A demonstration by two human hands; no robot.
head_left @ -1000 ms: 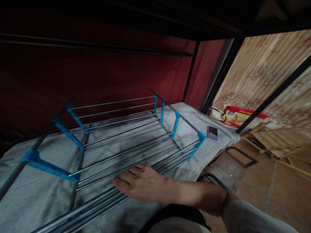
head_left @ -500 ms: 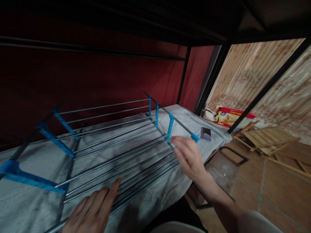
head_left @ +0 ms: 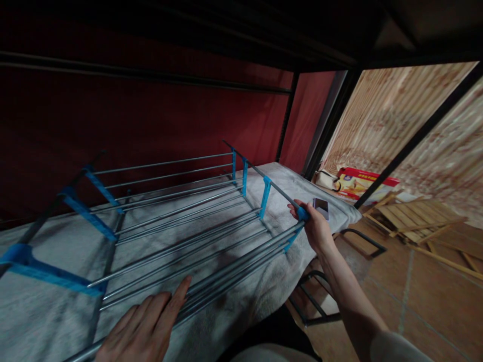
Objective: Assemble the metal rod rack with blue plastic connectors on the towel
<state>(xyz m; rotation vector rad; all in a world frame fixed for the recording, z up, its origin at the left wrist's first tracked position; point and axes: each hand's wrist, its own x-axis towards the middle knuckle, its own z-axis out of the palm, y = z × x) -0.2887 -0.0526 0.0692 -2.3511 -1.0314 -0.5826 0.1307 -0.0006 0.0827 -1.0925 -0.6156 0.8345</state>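
A shoe rack of grey metal tubes joined by blue plastic brackets lies before me on a grey blanket. At its near right corner, my right hand is closed around the blue corner connector and the tube end, fingers curling over from the far side. My left hand lies over the bundle of front tubes at the lower left. Its fingers bend over them and the index finger points forward along the rods; the thumb is hidden.
A phone lies on the blanket just beyond my right hand. Black bed-frame posts and a dark surface overhead enclose the space. On the tiled floor to the right are a black metal-framed stool, folded wooden slats and a red-yellow box.
My right hand has moved outward from inside the rack to its near right corner and closed on the blue connector. My left hand stays on the front tubes.
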